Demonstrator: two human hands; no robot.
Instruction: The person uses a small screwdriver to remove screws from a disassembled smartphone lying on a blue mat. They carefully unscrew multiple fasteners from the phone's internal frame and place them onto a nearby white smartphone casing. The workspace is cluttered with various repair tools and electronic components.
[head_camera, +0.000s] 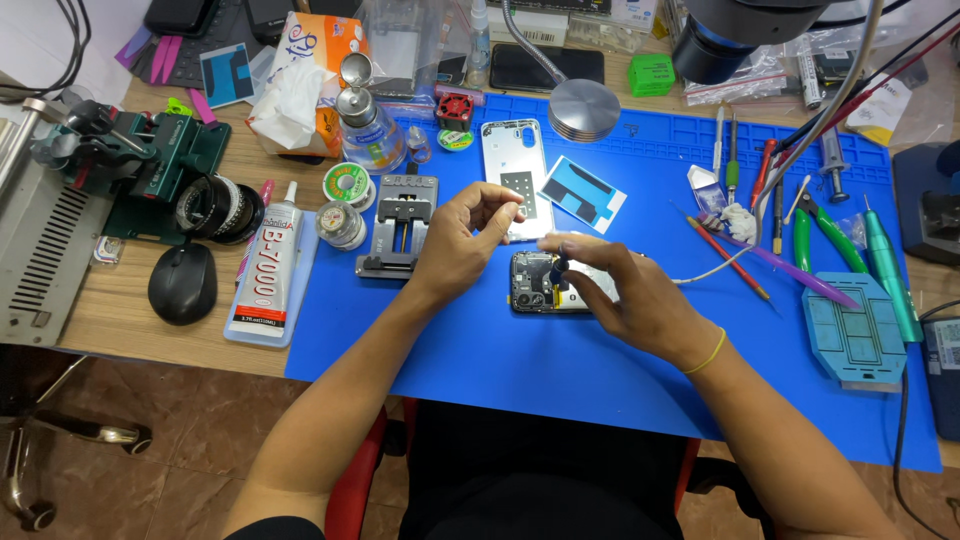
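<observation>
Two hands work over the opened phone (540, 283); right hand (630, 295) pinches a small dark part, left hand (468, 235) fingers pinched together. One slip might drop it.

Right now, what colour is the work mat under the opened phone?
Blue work mat, clearest in the head view.

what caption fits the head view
Two hands work on an opened phone on a blue mat.
</observation>
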